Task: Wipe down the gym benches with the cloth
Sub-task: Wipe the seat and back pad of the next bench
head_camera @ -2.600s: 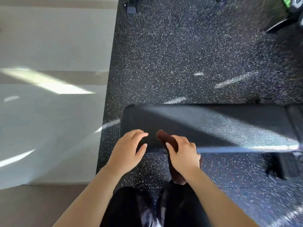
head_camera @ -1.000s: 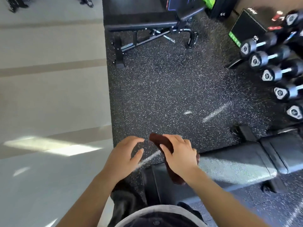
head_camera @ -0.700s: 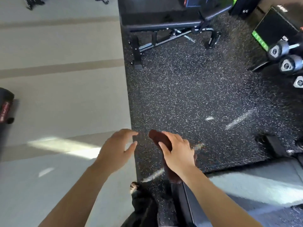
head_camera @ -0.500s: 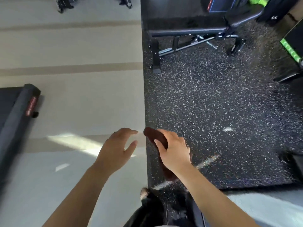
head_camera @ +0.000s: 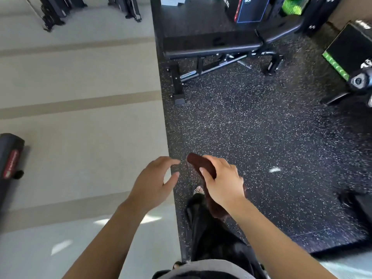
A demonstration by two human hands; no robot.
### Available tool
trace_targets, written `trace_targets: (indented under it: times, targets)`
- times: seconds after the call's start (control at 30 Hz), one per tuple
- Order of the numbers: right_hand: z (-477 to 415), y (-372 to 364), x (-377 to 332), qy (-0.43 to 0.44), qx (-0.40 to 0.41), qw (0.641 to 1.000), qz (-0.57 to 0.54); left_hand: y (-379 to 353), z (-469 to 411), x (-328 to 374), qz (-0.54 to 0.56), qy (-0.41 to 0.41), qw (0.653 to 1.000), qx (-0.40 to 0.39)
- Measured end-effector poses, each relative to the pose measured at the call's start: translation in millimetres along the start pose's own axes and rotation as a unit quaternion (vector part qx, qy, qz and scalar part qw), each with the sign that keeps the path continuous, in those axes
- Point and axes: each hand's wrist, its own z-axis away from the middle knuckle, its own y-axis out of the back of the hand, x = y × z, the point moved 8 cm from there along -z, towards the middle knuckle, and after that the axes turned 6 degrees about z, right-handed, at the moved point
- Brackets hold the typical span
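My right hand (head_camera: 222,181) grips a dark brown cloth (head_camera: 199,165), which sticks out past my fingers and hangs down below my wrist. My left hand (head_camera: 154,183) hovers beside it with loosely bent fingers and holds nothing. Both hands are in the air above the floor. A black padded gym bench (head_camera: 211,44) on a metal frame stands ahead at the top, well away from my hands. The corner of another black bench (head_camera: 360,202) shows at the right edge.
Speckled black rubber flooring (head_camera: 261,137) covers the right side, pale smooth floor (head_camera: 80,117) the left. A black roller with a red label (head_camera: 11,158) lies at the left edge. A dumbbell (head_camera: 360,79) and a black-and-green box (head_camera: 350,51) sit at the right. My leg and foot (head_camera: 199,191) are below.
I have turned away from the bench I was leaning over; it has slid out to the lower right. The far bench has come closer. The cloth stays in my right hand.
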Motion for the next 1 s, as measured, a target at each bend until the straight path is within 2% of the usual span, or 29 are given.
trace_targets:
  times: [0.3, 0.57, 0.8, 1.0]
  targets:
    - [-199, 74, -17, 0.016, 0.030, 0.999, -0.005, 31, -217, 6, -0.025, -0.011, 0.999, -0.025]
    - [-317, 125, -16, 0.001, 0.039, 0.999, -0.021, 51, -356, 17, 0.002, -0.029, 0.999, -0.021]
    - [-442, 146, -43, -0.003, 0.049, 0.999, -0.007, 75, -488, -10, 0.007, -0.044, 0.999, -0.015]
    - [-583, 168, -88, -0.014, 0.058, 0.998, -0.002, 126, -627, -45, -0.003, -0.058, 0.998, -0.027]
